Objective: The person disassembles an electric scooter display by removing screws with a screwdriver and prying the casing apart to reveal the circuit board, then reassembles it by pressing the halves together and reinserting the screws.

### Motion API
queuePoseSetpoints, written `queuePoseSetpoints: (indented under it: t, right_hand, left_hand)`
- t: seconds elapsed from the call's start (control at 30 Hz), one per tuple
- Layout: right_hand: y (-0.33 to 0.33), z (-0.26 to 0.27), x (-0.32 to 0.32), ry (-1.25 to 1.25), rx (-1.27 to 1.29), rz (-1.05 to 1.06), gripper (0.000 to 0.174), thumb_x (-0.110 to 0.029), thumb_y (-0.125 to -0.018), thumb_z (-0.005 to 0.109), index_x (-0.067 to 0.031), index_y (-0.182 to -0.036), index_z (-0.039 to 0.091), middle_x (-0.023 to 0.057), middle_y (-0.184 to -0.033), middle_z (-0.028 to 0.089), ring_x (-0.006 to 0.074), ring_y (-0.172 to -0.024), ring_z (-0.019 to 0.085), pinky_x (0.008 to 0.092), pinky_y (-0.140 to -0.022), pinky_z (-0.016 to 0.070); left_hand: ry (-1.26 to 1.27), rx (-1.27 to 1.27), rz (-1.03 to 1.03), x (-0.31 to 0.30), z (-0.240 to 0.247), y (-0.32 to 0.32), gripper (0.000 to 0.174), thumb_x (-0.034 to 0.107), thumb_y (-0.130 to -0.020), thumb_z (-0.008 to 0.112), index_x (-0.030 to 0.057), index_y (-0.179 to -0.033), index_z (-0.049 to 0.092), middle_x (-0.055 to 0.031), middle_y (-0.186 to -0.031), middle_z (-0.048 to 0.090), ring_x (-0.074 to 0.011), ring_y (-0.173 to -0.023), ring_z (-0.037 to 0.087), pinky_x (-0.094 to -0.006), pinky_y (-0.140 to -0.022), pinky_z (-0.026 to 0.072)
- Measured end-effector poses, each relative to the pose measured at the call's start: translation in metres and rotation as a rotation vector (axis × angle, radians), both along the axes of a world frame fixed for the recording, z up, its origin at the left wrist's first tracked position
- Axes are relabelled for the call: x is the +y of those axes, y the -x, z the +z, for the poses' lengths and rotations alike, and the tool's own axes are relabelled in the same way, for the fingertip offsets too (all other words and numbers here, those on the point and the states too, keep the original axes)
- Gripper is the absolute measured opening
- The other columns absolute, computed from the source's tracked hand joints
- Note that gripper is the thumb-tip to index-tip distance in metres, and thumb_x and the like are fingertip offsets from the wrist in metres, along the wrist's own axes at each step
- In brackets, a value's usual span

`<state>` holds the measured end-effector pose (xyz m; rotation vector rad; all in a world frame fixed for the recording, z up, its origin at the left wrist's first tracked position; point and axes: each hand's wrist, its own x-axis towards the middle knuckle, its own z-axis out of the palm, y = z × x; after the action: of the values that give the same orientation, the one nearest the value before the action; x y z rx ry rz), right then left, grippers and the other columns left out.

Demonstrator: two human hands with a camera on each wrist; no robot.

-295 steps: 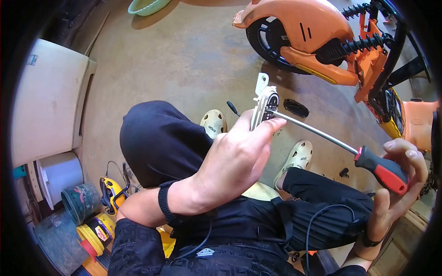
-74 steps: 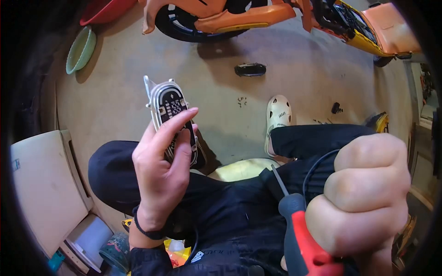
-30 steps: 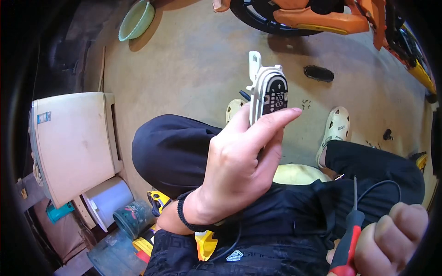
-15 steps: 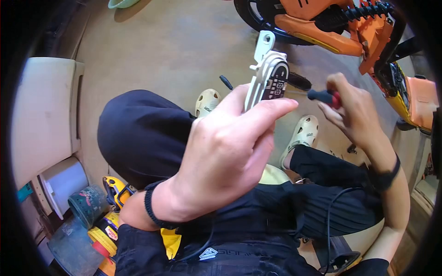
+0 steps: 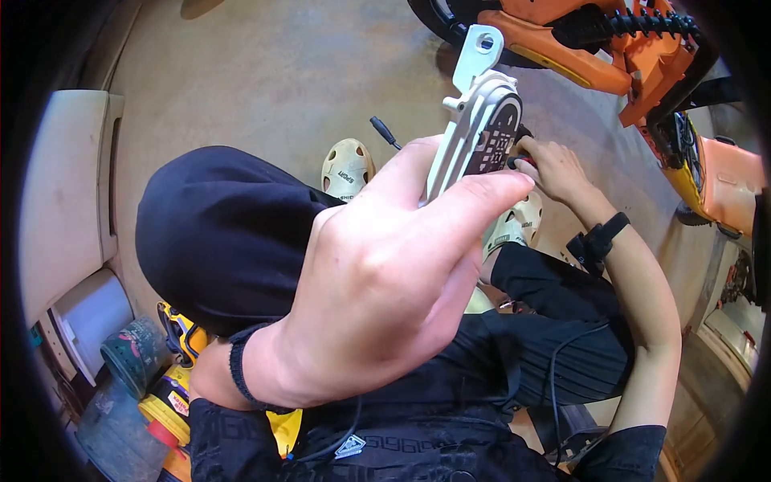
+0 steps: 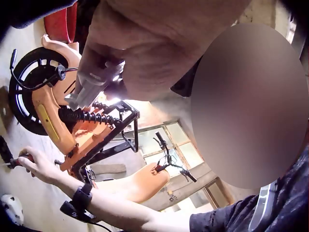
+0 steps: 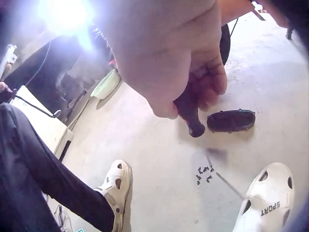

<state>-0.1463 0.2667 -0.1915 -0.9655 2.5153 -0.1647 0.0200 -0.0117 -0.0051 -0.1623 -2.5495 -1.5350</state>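
Observation:
My left hand (image 5: 377, 273) grips a slim white housing (image 5: 470, 132) with a black printed face (image 5: 496, 136) and a holed white tab (image 5: 482, 46) at its top. Beyond it, low over the floor, my right hand (image 5: 558, 169) is partly hidden by the housing. The right wrist view shows this hand (image 7: 169, 63) curled round the dark handle of a screwdriver (image 7: 190, 116), which points down toward several small dark screws (image 7: 205, 173) on the floor. Whether its tip touches one, I cannot tell. Beside the handle a black oval cover (image 7: 231, 121) lies on the floor.
An orange two-wheeler (image 5: 562, 48) stands at the upper right. At the left are a white cabinet (image 5: 60, 193), buckets (image 5: 132, 353) and a yellow tool (image 5: 183, 333). My shoes (image 5: 348, 169) rest on the floor, with a cable connector (image 5: 384, 130) near one.
My right hand has moved with the screwdriver from beside my lap forward and down to the screws on the floor. The left hand keeps its grip on the housing, now nearer the head camera.

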Motion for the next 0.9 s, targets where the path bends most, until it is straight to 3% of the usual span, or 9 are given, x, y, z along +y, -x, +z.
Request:
queuePoseSetpoints:
  t: [0.6, 0.87, 0.9]
  right_hand:
    - [-0.003, -0.001, -0.007, -0.056, -0.021, -0.021, 0.028, -0.03, -0.093, 0.066, -0.0084, -0.11, 0.061, 0.0196, -0.094, 0.069, 0.0422, -0.093, 0.066, 0.0533, -0.079, 0.0512]
    - [0.007, 0.073, -0.001, -0.024, 0.034, -0.009, 0.027, -0.029, -0.091, 0.068, -0.0072, -0.106, 0.065, 0.0203, -0.095, 0.071, 0.0434, -0.089, 0.065, 0.0515, -0.076, 0.0499]
    - [0.008, 0.091, -0.001, 0.014, 0.059, -0.035, 0.027, -0.029, -0.091, 0.068, -0.0066, -0.105, 0.065, 0.02, -0.088, 0.069, 0.0409, -0.084, 0.065, 0.0498, -0.074, 0.0505]
  left_hand:
    - [0.011, 0.009, -0.007, 0.001, -0.001, 0.002, 0.036, -0.015, -0.083, 0.06, 0.0014, -0.112, 0.073, -0.0154, -0.097, 0.069, -0.0275, -0.086, 0.067, -0.0316, -0.078, 0.0529]
    - [0.001, -0.012, 0.001, 0.001, -0.001, 0.004, 0.033, -0.013, -0.087, 0.059, 0.0034, -0.112, 0.073, -0.0137, -0.092, 0.065, -0.023, -0.079, 0.063, -0.0293, -0.072, 0.0502]
    - [0.007, -0.017, -0.01, 0.0, -0.002, 0.005, 0.033, -0.013, -0.087, 0.059, 0.0033, -0.111, 0.073, -0.0133, -0.092, 0.064, -0.0228, -0.078, 0.063, -0.029, -0.071, 0.0497]
